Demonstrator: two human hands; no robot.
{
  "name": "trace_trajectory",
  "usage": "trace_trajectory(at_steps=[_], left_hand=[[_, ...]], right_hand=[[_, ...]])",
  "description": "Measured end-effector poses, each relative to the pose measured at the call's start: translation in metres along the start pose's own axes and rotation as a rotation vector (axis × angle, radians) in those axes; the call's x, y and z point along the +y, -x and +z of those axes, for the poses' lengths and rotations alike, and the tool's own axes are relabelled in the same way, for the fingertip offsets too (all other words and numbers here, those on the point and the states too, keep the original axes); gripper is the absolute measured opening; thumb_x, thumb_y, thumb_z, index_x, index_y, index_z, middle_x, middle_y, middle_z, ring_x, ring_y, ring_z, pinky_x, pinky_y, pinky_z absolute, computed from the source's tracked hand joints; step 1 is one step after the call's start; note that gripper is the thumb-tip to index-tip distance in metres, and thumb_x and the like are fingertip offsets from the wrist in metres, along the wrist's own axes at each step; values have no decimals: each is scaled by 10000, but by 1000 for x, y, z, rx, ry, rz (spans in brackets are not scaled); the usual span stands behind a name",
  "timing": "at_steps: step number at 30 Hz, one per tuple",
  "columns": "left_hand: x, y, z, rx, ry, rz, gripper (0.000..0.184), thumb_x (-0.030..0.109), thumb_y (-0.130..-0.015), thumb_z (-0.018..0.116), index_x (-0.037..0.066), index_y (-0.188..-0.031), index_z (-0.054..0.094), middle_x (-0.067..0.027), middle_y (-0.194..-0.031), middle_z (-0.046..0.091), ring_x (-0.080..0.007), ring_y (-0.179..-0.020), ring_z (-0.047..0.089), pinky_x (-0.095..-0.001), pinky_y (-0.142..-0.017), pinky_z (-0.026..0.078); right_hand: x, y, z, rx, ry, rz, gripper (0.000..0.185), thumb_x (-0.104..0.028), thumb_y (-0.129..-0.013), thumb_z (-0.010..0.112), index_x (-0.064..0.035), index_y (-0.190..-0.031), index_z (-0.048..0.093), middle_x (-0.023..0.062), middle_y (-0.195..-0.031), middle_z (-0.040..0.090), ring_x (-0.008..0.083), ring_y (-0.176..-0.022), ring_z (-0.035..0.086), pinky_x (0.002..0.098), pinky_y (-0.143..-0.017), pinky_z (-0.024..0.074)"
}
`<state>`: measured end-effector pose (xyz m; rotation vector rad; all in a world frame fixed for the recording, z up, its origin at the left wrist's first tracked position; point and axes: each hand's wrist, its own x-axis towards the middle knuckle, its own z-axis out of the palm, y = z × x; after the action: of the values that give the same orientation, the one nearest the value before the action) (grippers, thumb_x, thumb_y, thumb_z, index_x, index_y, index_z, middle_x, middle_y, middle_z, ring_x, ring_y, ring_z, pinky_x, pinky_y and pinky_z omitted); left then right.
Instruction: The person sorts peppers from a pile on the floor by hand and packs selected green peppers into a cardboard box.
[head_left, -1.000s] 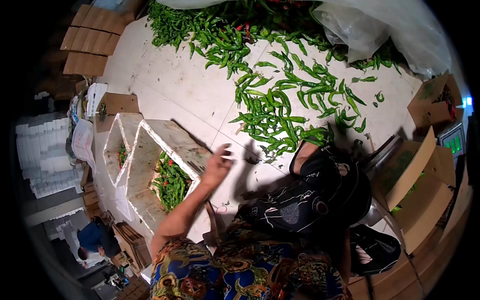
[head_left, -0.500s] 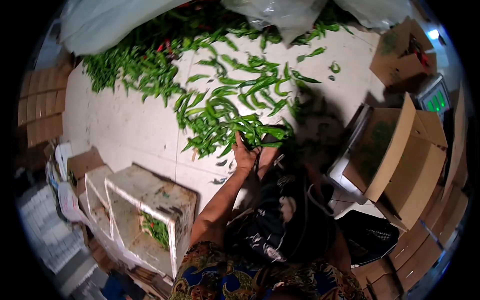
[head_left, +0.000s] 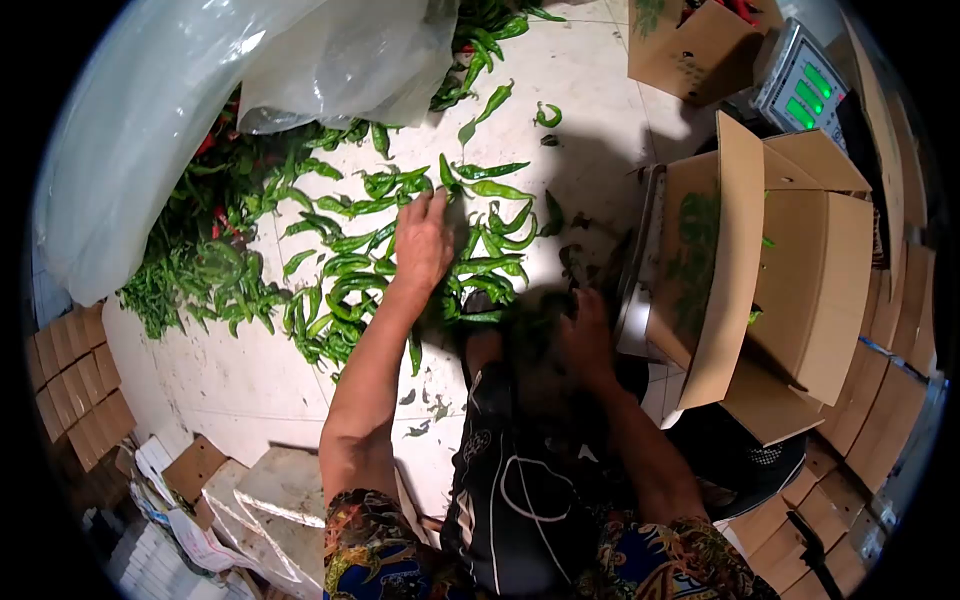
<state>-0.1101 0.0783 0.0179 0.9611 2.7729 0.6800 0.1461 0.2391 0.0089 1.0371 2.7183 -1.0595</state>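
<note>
Loose green chili peppers (head_left: 350, 285) lie spread over the pale tiled floor in front of me. My left hand (head_left: 424, 243) reaches over the middle of them, back up and fingers stretched forward. Its fingertips touch peppers at the far side of the spread. My right hand (head_left: 588, 338) hangs in deep shadow to the right, close to my leg and a few dim peppers. Its fingers point forward, but the shadow hides whether they hold anything.
A large clear plastic sheet (head_left: 170, 130) covers part of a bigger pepper heap (head_left: 230, 200). At right, an open cardboard box (head_left: 790, 280) stands near a scale with a green display (head_left: 808, 95). Another box (head_left: 695, 50) holds red peppers. Foam boxes (head_left: 285, 490) sit lower left.
The view has turned rightward. My left hand has moved from the near edge of the peppers to their far side. My right hand has come into view beside the box.
</note>
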Motion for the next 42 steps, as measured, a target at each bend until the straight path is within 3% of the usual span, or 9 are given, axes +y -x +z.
trace_trajectory(at_steps=[6, 14, 21, 23, 30, 33, 37, 39, 42], left_hand=[[24, -62, 65, -151, -241, 63, 724, 97, -742, 662, 188, -1409, 398, -51, -1385, 456, -334, -1312, 365, -540, -1012, 324], [33, -55, 53, -13, -94, 207, 454, 17, -599, 697, 107, -1029, 584, -130, -987, 581, -316, -926, 565, -429, -751, 463], [-110, -72, -9, -73, -99, 286, 617, 27, -672, 662, 167, -1260, 538, -133, -1169, 597, -364, -1098, 523, -445, -1042, 371], [-118, -56, -3, -168, -218, 123, 680, 31, -684, 638, 193, -1328, 494, -105, -1182, 569, -346, -1091, 516, -497, -998, 360], [-108, -19, -7, -214, -279, -75, 592, 91, -669, 713, 108, -1231, 528, -112, -1030, 592, -282, -960, 574, -438, -894, 406], [-108, -5, -25, -349, 395, -552, 517, 98, -711, 692, 65, -1204, 540, -146, -1024, 638, -251, -930, 604, -356, -864, 452], [-114, 21, -22, -323, 800, -523, 580, 139, -768, 696, 9, -1293, 486, -107, -1077, 659, -182, -953, 602, -294, -891, 463], [-96, 27, -21, -323, 877, -512, 866, 258, -740, 811, 23, -1430, 344, -132, -1236, 580, -208, -1079, 565, -319, -981, 429], [-105, 42, -2, -113, 243, -245, 924, 244, -681, 845, 37, -1431, 347, -188, -1247, 536, -314, -1107, 551, -368, -1002, 423]], right_hand=[[3, -25, 17, -45, 108, -118, 458, -36, -778, 656, 20, -1213, 523, 206, -1187, 535, 381, -1112, 521, 438, -931, 454], [29, -45, 41, 77, 214, -273, 288, -20, -713, 590, -46, -1000, 593, 179, -948, 579, 398, -898, 546, 481, -745, 478], [16, -40, 31, -178, -172, 78, 282, -97, -737, 668, -18, -987, 564, 193, -936, 612, 394, -915, 584, 444, -810, 481], [1, -38, 25, -238, -177, 113, 285, -93, -734, 674, -13, -978, 550, 199, -929, 622, 401, -901, 590, 441, -815, 479], [-31, -53, 16, -34, -142, -204, 326, -28, -699, 649, -22, -1009, 547, 200, -1138, 580, 384, -1052, 544, 433, -882, 455], [-41, -77, 24, -2, 81, -444, 405, -11, -675, 641, -34, -1067, 541, 183, -1225, 540, 362, -1148, 493, 454, -941, 414], [-60, -95, 38, -134, 346, -485, 672, -47, -629, 693, -53, -1272, 495, 155, -1322, 475, 336, -1267, 394, 470, -1001, 363], [-68, -96, 39, -203, 425, -505, 764, -68, -610, 720, -62, -1331, 468, 147, -1353, 442, 336, -1296, 355, 478, -1009, 352], [-63, -93, 42, -199, 349, -489, 746, -100, -595, 739, -104, -1308, 518, 145, -1369, 415, 344, -1298, 335, 489, -1026, 322]])
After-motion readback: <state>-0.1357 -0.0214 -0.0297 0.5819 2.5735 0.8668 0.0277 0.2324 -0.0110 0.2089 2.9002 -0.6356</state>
